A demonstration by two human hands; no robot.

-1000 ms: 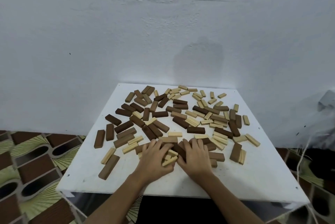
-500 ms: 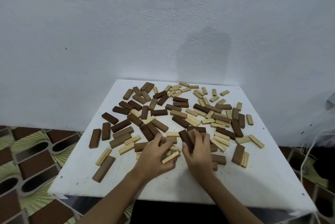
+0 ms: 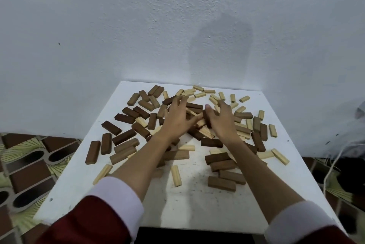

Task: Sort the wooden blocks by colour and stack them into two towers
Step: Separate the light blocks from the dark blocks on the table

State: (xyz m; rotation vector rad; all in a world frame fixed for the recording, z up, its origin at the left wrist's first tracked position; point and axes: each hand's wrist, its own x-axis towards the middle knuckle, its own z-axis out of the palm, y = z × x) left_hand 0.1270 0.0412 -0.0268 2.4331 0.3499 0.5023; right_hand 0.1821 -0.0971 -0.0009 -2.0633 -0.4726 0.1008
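The left hand (image 3: 175, 119) has its fingers spread and curled over the heap, and whether it grips any block cannot be told; the right hand (image 3: 221, 120) pinches a dark block (image 3: 206, 119) between thumb and fingers. Several dozen wooden blocks (image 3: 221, 183) lie scattered flat over the white table (image 3: 197, 204), pale, mid-brown and dark, too overlapped to count exactly; no tower stands. Both forearms reach forward to the table's middle, white cuffs (image 3: 118, 196) and red sleeves (image 3: 88, 224) nearest the camera.
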